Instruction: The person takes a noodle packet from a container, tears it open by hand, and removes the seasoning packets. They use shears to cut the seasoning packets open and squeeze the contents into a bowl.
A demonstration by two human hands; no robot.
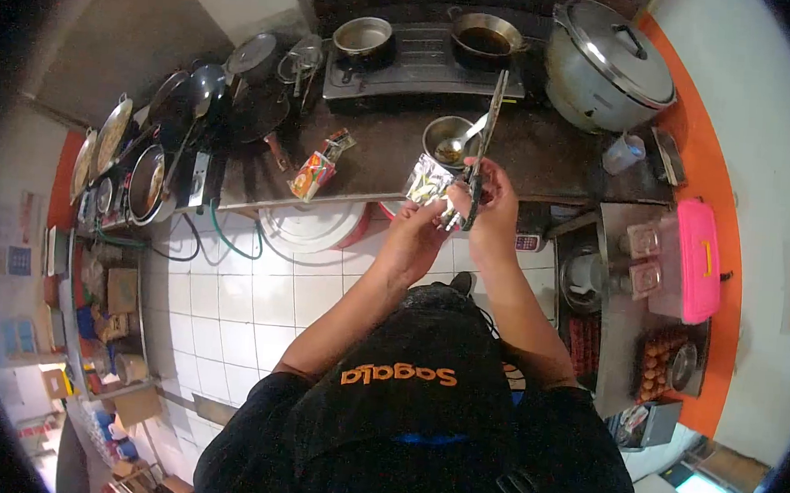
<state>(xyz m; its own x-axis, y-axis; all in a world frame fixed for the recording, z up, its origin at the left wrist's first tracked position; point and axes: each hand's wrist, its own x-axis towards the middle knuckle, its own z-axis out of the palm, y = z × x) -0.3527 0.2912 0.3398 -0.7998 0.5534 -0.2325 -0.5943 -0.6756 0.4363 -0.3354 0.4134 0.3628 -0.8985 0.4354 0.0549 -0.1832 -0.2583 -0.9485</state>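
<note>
My left hand is closed on the lower edge of a shiny silver foil sachet, just in front of the counter's edge. Beside it, my right hand has its fingers wrapped round long, narrow tongs that point away toward the stove. Its fingertips come close to the sachet. Just beyond both hands, a small metal bowl stands on the counter with a spoon and a little dark content inside. An orange-red noodle packet lies left of the sachet, near a smaller wrapper.
Behind the bowl is a gas stove carrying a metal pan and a wok of dark liquid. A large lidded pot stands at right. Several pans crowd the left. A pink-lidded box sits on the right shelf.
</note>
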